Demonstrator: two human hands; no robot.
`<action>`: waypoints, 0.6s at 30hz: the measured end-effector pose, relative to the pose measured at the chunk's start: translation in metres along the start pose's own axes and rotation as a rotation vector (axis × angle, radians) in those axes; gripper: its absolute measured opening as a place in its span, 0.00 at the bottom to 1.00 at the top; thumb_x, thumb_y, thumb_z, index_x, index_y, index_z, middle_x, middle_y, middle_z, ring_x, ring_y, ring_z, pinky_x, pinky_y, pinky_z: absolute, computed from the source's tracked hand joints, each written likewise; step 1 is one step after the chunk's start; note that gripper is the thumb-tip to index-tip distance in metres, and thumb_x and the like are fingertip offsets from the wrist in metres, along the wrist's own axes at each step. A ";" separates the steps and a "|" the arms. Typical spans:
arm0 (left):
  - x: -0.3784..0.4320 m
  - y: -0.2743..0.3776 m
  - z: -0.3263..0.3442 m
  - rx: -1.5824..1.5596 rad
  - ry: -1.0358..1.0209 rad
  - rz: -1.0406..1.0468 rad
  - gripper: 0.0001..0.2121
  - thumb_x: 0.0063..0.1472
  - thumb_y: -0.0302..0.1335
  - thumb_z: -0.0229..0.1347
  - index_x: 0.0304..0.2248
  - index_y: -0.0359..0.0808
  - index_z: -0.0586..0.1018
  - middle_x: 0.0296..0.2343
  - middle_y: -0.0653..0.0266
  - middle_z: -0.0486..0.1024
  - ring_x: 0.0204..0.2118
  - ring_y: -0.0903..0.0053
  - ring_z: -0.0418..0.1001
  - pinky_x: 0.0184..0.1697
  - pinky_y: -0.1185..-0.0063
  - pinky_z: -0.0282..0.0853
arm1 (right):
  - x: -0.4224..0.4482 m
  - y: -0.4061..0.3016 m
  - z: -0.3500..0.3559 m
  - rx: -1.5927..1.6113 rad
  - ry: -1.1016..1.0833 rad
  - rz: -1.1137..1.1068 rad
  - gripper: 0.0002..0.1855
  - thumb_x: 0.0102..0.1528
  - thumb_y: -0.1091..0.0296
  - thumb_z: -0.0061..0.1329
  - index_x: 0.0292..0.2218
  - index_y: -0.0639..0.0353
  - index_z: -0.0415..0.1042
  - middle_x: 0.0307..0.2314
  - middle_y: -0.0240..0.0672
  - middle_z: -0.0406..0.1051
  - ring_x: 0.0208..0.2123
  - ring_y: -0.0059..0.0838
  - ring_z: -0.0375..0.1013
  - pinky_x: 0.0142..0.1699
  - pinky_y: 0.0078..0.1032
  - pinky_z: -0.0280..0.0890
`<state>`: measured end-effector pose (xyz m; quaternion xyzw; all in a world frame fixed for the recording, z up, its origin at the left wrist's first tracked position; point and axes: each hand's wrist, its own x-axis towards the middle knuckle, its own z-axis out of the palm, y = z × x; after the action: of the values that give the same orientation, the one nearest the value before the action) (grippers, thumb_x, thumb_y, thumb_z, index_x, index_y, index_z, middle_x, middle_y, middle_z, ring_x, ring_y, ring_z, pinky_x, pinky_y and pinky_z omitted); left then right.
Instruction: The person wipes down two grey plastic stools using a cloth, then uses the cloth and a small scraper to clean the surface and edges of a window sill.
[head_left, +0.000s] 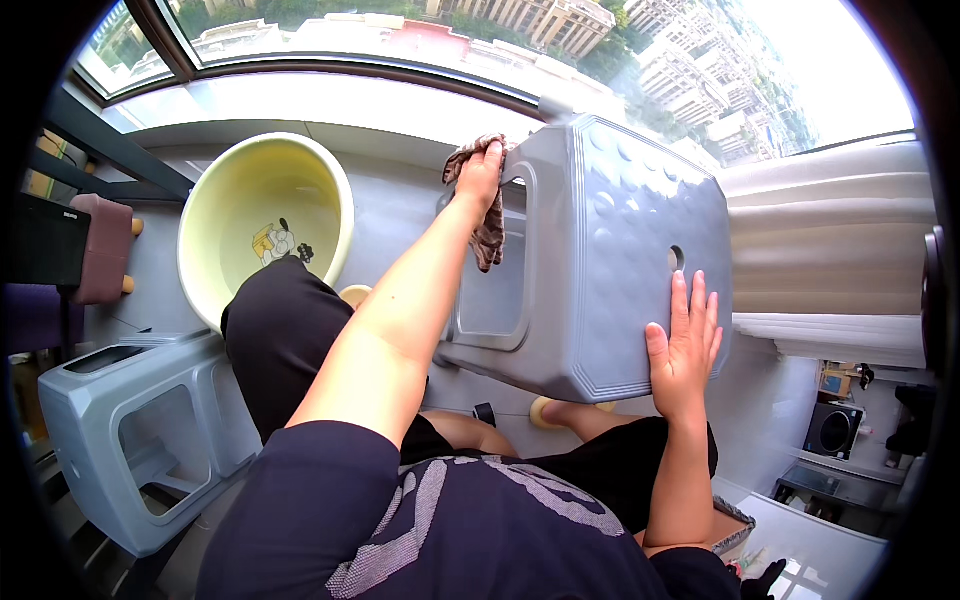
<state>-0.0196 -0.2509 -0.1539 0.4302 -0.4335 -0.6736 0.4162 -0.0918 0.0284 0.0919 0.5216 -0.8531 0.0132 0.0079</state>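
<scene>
A grey plastic stool (622, 247) is tipped on its side in front of me, its bumpy seat facing right. My left hand (480, 176) grips a brown patterned cloth (489, 240) against the stool's leg frame at the far side, and part of the cloth hangs down beside the leg opening. My right hand (684, 352) lies flat with fingers spread on the near part of the seat, just below its round hole, and holds nothing.
A yellow-green plastic basin (341, 187) with liquid stands at the left by my knee. Another grey plastic stool (97, 435) lies at the lower left. Beyond are a mauve padded stool (109, 251), a window ledge (300, 97) and, at the right, a beige curtain (832, 232).
</scene>
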 end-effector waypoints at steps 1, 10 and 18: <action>0.004 -0.009 -0.004 0.073 0.043 -0.014 0.26 0.58 0.48 0.40 0.45 0.33 0.68 0.44 0.51 0.66 0.49 0.62 0.62 0.50 0.75 0.55 | 0.001 -0.001 0.001 0.010 -0.003 -0.002 0.32 0.53 0.45 0.35 0.56 0.47 0.49 0.57 0.38 0.41 0.58 0.49 0.37 0.57 0.52 0.29; 0.015 -0.063 -0.015 0.221 0.056 -0.191 0.29 0.57 0.51 0.36 0.44 0.35 0.70 0.43 0.48 0.66 0.49 0.57 0.61 0.50 0.71 0.56 | -0.001 0.004 -0.004 0.002 -0.017 -0.040 0.36 0.54 0.39 0.27 0.56 0.55 0.48 0.56 0.43 0.41 0.58 0.49 0.38 0.57 0.48 0.32; 0.018 -0.065 -0.027 0.040 0.143 -0.226 0.23 0.57 0.46 0.42 0.40 0.33 0.72 0.40 0.52 0.70 0.43 0.65 0.68 0.46 0.75 0.60 | 0.002 0.003 -0.004 0.018 0.015 -0.083 0.35 0.54 0.41 0.28 0.55 0.56 0.50 0.55 0.44 0.43 0.57 0.49 0.40 0.57 0.45 0.32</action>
<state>-0.0121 -0.2559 -0.2263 0.5314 -0.3647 -0.6750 0.3591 -0.0950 0.0282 0.0960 0.5566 -0.8304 0.0245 0.0100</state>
